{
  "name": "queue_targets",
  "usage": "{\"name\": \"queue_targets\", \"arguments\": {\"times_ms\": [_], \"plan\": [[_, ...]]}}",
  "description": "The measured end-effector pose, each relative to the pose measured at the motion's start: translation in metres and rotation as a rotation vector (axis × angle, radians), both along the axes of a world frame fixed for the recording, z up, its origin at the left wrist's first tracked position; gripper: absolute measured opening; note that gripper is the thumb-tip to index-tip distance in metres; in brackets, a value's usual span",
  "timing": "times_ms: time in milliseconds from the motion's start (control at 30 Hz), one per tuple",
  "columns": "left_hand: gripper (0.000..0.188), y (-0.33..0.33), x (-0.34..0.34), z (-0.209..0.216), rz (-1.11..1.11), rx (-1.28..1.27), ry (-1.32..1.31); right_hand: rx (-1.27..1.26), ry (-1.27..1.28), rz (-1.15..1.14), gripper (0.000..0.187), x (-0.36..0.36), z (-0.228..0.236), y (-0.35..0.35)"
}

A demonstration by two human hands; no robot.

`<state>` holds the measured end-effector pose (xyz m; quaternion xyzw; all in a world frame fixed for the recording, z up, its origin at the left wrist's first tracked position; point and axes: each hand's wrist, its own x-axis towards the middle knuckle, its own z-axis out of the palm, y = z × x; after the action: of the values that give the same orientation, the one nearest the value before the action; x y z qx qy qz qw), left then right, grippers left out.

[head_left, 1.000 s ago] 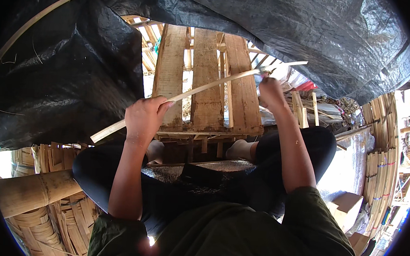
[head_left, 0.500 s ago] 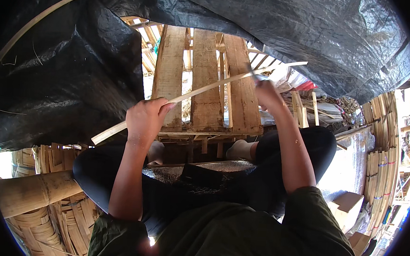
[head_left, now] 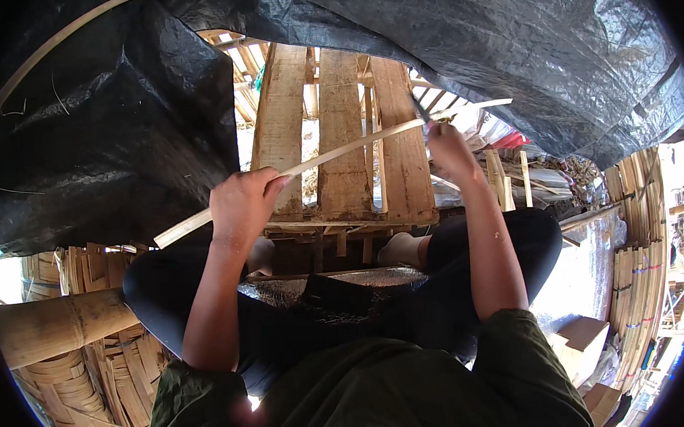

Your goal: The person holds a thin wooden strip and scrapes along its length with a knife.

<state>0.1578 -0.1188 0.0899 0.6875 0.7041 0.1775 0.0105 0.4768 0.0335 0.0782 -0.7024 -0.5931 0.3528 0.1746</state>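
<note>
A long pale bamboo strip (head_left: 354,144) slants across in front of me, its near end low at the left and its thin far end up at the right. My left hand (head_left: 241,201) is closed round it near the lower end. My right hand (head_left: 450,151) grips a knife (head_left: 419,107), whose dark blade crosses the strip toward its far part; the handle is mostly hidden in my fist. Beneath the strip lies a stand of wooden planks (head_left: 346,175) with gaps between them.
Dark plastic sheeting (head_left: 120,122) hangs at the left and overhead. A thick bamboo pole (head_left: 61,325) lies at the lower left above woven bamboo (head_left: 61,384). Bundled bamboo strips (head_left: 636,294) stand at the right, near a cardboard box (head_left: 581,342). My feet (head_left: 402,250) rest below the planks.
My right hand and the knife have shifted slightly, and the blade shows more clearly. The left hand keeps its hold, with the strip almost in the same place.
</note>
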Motion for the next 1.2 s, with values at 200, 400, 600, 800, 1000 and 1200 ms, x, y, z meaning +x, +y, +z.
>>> {"name": "queue_targets", "arguments": {"times_ms": [200, 400, 600, 800, 1000, 1200], "plan": [[0.025, -0.003, 0.017, -0.008, -0.011, 0.066, 0.044, 0.513, -0.123, 0.102, 0.039, 0.035, -0.023, 0.011], [0.024, 0.0, 0.017, -0.017, -0.05, 0.095, 0.066, 0.38, -0.315, -0.105, 0.044, 0.039, -0.057, 0.035], [0.023, 0.006, 0.022, -0.013, -0.025, -0.002, 0.005, 0.091, -0.112, -0.207, 0.062, 0.049, -0.06, 0.037], [0.024, 0.007, 0.034, -0.015, -0.085, 0.112, 0.07, -0.043, -0.079, -0.156, 0.064, 0.07, -0.056, 0.034], [0.026, 0.01, 0.048, -0.01, -0.086, 0.098, 0.068, -0.034, 0.05, -0.174, 0.063, 0.073, -0.052, 0.03], [0.027, 0.003, 0.053, -0.01, -0.073, 0.078, 0.072, -0.12, -0.01, -0.007, 0.058, 0.057, -0.03, 0.01]]}}
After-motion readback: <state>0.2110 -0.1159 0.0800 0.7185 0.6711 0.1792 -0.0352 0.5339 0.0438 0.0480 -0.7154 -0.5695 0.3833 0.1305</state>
